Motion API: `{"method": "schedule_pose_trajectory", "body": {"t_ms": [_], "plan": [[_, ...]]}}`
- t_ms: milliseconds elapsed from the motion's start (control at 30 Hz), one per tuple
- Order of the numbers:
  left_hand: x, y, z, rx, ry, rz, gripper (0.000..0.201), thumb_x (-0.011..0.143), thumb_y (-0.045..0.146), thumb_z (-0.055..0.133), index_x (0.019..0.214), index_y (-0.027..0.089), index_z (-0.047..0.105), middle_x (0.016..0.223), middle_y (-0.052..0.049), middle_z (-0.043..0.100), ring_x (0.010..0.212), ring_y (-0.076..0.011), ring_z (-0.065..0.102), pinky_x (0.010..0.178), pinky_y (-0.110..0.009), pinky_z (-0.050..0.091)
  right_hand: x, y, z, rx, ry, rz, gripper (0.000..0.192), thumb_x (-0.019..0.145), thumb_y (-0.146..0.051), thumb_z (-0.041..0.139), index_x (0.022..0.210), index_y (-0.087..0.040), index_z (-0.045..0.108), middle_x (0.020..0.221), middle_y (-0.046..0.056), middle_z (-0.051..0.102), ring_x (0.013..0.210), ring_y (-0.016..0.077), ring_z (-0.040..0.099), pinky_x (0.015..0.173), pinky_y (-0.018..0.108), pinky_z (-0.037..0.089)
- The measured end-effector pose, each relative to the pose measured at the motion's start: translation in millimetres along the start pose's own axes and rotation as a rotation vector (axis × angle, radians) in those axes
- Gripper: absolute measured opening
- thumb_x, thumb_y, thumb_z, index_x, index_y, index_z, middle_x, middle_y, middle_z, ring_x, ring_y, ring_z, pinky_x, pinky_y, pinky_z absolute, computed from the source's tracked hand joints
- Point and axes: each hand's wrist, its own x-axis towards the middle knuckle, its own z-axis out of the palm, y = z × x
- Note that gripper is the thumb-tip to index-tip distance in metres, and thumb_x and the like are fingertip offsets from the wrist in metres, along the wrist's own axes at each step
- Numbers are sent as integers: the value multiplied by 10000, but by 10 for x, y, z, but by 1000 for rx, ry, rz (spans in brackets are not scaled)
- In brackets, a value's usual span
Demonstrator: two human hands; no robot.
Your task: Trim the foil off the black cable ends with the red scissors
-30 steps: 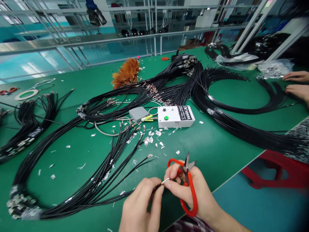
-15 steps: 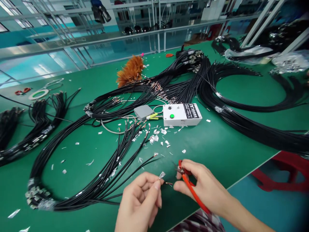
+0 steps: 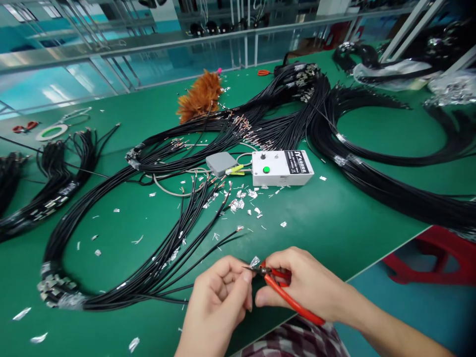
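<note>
My left hand (image 3: 223, 297) pinches the end of a black cable between thumb and forefinger near the table's front edge. A scrap of silver foil (image 3: 255, 262) sticks up from that cable end. My right hand (image 3: 297, 280) is closed around red-handled cutting pliers (image 3: 293, 300). The pliers' jaws are at the foil, right beside my left fingertips; whether they are closed on it I cannot tell. Left of my hands, a looped bundle of black cables (image 3: 148, 282) lies with several stripped copper ends fanned out. The wire tips at my left fingers are mostly hidden.
A white box (image 3: 275, 177) with a green button stands beyond my hands, next to a grey pad (image 3: 221, 163). Foil scraps (image 3: 238, 204) litter the green table (image 3: 353, 213). More cable bundles (image 3: 390, 198) lie right. An orange duster (image 3: 201, 96) and a red stool (image 3: 427, 258) are also visible.
My right hand has moved left, bringing the pliers' jaws from apart to the foil at my left fingertips. My left hand keeps its pinch. The view has shifted slightly.
</note>
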Motion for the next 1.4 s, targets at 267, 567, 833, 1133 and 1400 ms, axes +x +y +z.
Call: {"method": "schedule_pose_trajectory", "body": {"t_ms": [267, 567, 833, 1133, 1400], "plan": [[11, 42, 31, 25, 40, -38, 364, 783, 454, 609, 760, 123, 461, 525, 36, 451, 376, 20, 206, 376, -104, 107, 25, 76, -38, 134, -139, 1, 519, 742, -564, 625, 617, -146, 343, 619, -5, 241, 581, 98, 180, 452, 216, 168], [20, -11, 8, 46, 24, -13, 339, 798, 425, 604, 763, 114, 475, 534, 37, 443, 386, 18, 225, 378, -102, 123, -27, -87, -55, -57, 51, -20, 549, 682, -572, 675, 546, -139, 365, 557, -7, 225, 546, 98, 147, 389, 202, 138], [-92, 94, 1, -76, 133, 3, 350, 747, 434, 661, 778, 109, 533, 516, 27, 450, 406, 6, 208, 409, -133, 80, -24, 154, -72, -4, -3, 91, 576, 718, -623, 611, 575, -140, 333, 581, -9, 231, 546, 91, 176, 423, 219, 142], [-32, 20, 128, 7, 108, 37, 365, 774, 443, 621, 749, 106, 484, 526, 31, 423, 429, -5, 229, 411, -127, 122, 20, -61, 193, 856, 291, -218, 250, 732, -246, 705, 764, -141, 481, 902, 21, 599, 697, 72, 506, 679, 199, 439], [-12, -78, 140, 8, 150, 99, 359, 743, 437, 662, 777, 110, 518, 572, 25, 445, 486, -23, 329, 445, -131, 211, 127, -95, 346, 1043, 375, -192, 246, 730, -154, 679, 717, -134, 433, 774, 6, 596, 715, 85, 573, 691, 197, 470]]}}
